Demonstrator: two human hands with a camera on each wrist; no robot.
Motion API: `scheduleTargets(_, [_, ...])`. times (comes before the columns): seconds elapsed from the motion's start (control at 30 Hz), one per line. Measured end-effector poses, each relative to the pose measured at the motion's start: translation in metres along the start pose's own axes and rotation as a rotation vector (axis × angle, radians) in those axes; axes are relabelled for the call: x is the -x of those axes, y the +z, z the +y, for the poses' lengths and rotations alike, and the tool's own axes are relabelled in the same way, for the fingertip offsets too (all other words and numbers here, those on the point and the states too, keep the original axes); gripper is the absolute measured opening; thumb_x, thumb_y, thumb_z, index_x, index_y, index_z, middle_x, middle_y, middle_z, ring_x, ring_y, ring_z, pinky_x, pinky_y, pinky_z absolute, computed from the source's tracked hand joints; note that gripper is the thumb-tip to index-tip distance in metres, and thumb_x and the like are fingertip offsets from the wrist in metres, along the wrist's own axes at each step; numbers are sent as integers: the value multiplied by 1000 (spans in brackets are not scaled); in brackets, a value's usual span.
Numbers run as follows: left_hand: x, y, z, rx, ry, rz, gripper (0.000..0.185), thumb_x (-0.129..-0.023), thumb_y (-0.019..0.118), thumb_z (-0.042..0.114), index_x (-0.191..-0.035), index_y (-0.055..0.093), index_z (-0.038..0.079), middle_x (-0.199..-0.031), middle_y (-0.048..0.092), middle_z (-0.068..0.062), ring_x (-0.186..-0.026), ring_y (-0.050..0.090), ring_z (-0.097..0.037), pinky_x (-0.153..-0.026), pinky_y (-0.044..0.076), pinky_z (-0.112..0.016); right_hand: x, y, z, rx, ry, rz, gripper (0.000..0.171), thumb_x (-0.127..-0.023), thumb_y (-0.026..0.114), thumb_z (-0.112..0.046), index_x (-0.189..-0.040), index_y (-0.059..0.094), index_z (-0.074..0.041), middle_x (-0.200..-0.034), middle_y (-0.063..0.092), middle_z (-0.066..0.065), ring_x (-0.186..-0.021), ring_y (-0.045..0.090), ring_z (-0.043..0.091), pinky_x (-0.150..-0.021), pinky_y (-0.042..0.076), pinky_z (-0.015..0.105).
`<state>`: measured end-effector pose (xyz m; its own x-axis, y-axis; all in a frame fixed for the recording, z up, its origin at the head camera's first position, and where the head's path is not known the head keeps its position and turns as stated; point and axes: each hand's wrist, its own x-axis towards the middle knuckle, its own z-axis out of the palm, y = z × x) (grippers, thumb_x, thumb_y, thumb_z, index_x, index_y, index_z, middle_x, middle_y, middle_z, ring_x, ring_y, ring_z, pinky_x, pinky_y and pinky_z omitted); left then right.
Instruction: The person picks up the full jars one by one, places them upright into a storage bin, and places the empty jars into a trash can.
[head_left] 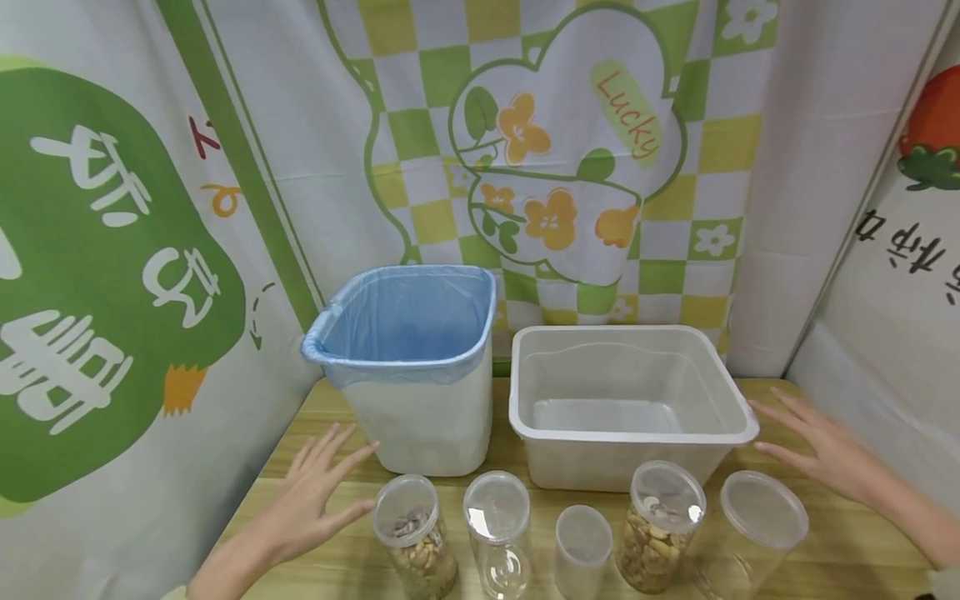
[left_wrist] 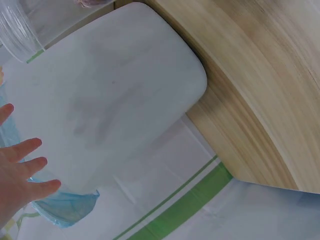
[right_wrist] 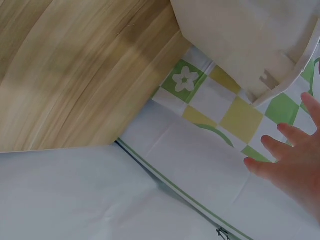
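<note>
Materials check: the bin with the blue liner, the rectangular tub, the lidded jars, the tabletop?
White bin with blue liner: looks like matte opaque plastic; the liner is thin translucent film, crinkled over the rim. Rectangular translucent tub: probably frosted plastic, light passes through its walls. Clear lidded jars: glossy clear plastic likely, contents visible, though glass can't be excluded. Light wooden tabletop: wood grain showing, solid or laminate unclear.

free: bare tabletop [head_left: 840,550] at both ends | blocked: bin [head_left: 420,417], tub [head_left: 630,400] behind; jars [head_left: 517,533] across front

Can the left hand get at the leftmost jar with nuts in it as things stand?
Probably yes: the left hand is open beside the nut jar, with only bare table between them.
</note>
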<state>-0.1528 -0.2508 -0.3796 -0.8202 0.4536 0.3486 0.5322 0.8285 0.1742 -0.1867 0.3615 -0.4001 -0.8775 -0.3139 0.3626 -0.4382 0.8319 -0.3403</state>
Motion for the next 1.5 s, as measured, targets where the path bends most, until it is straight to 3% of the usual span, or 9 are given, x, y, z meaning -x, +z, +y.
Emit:
scheduleTargets(0.23, [0, 3, 13, 129, 20, 18, 60, -77, 66, 34, -130, 42, 19, -132, 38, -16, -117, 36, -41, -89, 26, -64, -8, 1, -4, -72, 37, -29, 52, -78, 67, -22, -125, 49, -8, -134, 26, 31, -105, 31, 61, -72, 25, 73])
scheduleTargets(0.47, [0, 10, 26, 246, 12, 9, 63, -74, 70, 29, -129, 43, 21, -130, 41, -12, -112, 43, -39, -82, 36, -62, -15, 8, -4, -60, -8, 24, 41, -71, 73, -20, -106, 62, -2, -121, 42, 33, -98, 42, 55, -72, 34, 66])
scheduleTargets(0.63, [0, 19, 35, 298, -7, 0, 63, -72, 70, 35, -128, 44, 26, -131, 39, -9, -111, 43, -39, -78, 40, -60, -18, 13, -6, -37, -60, 85, 31, -64, 77, -15, -91, 67, -2, -113, 51, 29, -89, 53, 47, -66, 49, 47])
scheduleTargets(0.77, [2, 29, 38, 330, -30, 30, 63, -70, 71, 40, -127, 46, 25, -130, 38, -8, -110, 44, -38, -78, 41, -58, -19, 14, -8, -35, -49, 94, 24, -63, 77, -15, -83, 69, -6, -112, 53, 27, -82, 57, 42, -58, 50, 33])
scheduleTargets(1.0, [8, 44, 41, 456, -94, 29, 63, -67, 76, 29, -124, 49, 23, -129, 35, -5, -109, 43, -35, -75, 44, -54, -19, 15, -11, -63, -8, 95, 17, -65, 77, -17, -78, 69, -11, -113, 53, 26, -83, 56, 42, -60, 49, 45])
scheduleTargets(1.23, [8, 54, 42, 485, -121, 75, 62, -64, 78, 26, -120, 51, 24, -119, 40, 3, -105, 46, -24, -76, 46, -46, -19, 17, -9, -84, 29, 68, 16, -67, 75, -20, -79, 69, -12, -115, 51, 27, -87, 54, 47, -62, 48, 48])
scheduleTargets(1.37, [6, 58, 41, 447, -71, 161, 61, -59, 81, 22, -114, 56, 18, -113, 46, 2, -97, 50, -18, -73, 50, -35, -20, 18, -9, -69, 29, 78, 15, -68, 75, -21, -79, 69, -14, -115, 53, 25, -86, 56, 42, -60, 48, 38])
scheduleTargets(1.5, [1, 60, 40, 407, -2, 226, 60, -52, 83, 17, -107, 59, 13, -107, 49, -1, -88, 54, -16, -68, 52, -30, -19, 18, -10, -62, 33, 91, 15, -67, 76, -21, -78, 68, -14, -114, 53, 26, -85, 56, 42, -61, 48, 41])
